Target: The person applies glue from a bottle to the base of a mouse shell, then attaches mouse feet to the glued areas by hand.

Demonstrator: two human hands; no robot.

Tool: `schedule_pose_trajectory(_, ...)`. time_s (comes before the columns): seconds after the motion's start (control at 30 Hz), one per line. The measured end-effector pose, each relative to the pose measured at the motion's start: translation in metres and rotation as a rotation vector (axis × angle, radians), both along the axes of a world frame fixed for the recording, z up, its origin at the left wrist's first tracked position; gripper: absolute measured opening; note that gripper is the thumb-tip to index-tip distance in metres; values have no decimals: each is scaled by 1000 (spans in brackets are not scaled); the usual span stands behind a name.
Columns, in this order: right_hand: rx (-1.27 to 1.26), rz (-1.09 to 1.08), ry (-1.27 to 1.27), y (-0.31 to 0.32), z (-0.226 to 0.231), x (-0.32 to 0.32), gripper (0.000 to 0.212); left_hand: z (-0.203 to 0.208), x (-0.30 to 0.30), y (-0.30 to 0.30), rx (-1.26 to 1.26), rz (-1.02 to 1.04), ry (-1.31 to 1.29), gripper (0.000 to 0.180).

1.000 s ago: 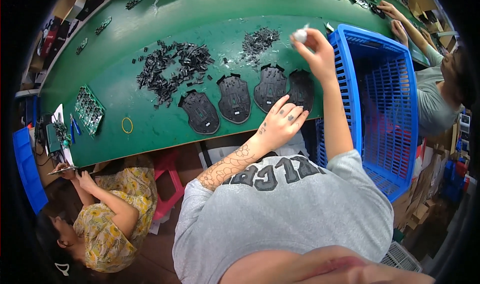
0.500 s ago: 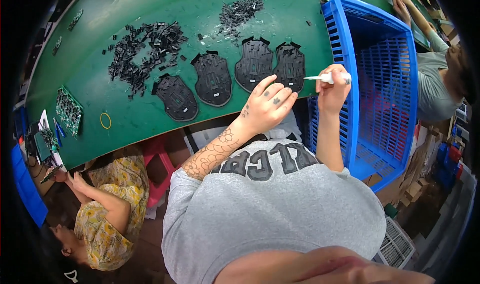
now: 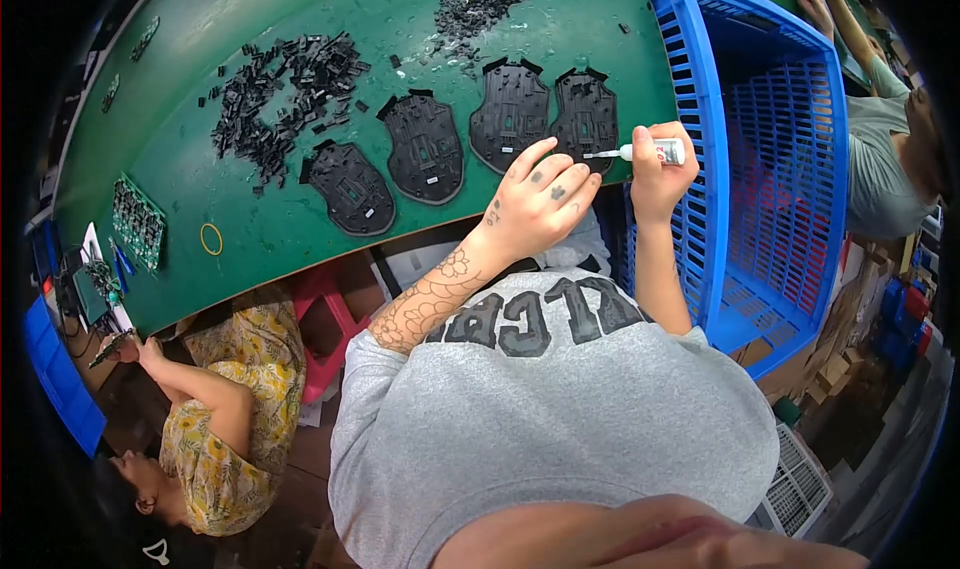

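My right hand (image 3: 658,179) is closed round a small white glue bottle (image 3: 671,152) with a long thin nozzle. The nozzle points left, its tip over the lower part of the rightmost black plastic shell (image 3: 584,114); whether it touches cannot be told. My left hand (image 3: 540,204) lies at the near end of that shell and the neighbouring black shell (image 3: 508,104), fingers apart and partly bent, its thumb hidden. Farther left, two similar black shells (image 3: 424,144) (image 3: 350,189) rest on the green table, inner sides up.
A large pile of small black plastic parts (image 3: 290,99) lies at left, a smaller pile (image 3: 480,7) at the back. A blue crate (image 3: 715,169) stands close to my right arm. Green circuit boards (image 3: 138,222) and a yellow ring (image 3: 210,239) are at left. Co-workers sit on both sides.
My right hand has turned the glue bottle, showing more of its body, and the nozzle tip has moved left over the rightmost shell. My left hand has shifted only slightly.
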State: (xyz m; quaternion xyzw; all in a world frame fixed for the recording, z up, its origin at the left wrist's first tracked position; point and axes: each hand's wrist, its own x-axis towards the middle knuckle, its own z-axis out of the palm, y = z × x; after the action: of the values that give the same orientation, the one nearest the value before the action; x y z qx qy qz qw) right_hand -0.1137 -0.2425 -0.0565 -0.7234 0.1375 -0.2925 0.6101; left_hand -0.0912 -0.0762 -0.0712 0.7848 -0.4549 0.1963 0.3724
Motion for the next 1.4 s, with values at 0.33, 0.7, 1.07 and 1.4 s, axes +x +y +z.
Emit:
schedule_pose_trajectory(0.33, -92, 4, 9, -7, -11, -1, 20, -5, 0, 2, 33, -6, -7, 30)
schedule_pose_trajectory(0.7, -61, 15, -3, -9, -14, -2, 20, -5, -1, 2, 27, -12, 8, 30)
schedule_pose_trajectory(1.07, 87, 26, 47, 23, 14, 7, 20, 2, -16, 40, -173, -77, 71, 38)
schedule_pose_trajectory(1.4, -186, 147, 65, 61, 16, 32, 24, 0, -33, 73, 21, 170, 303, 44)
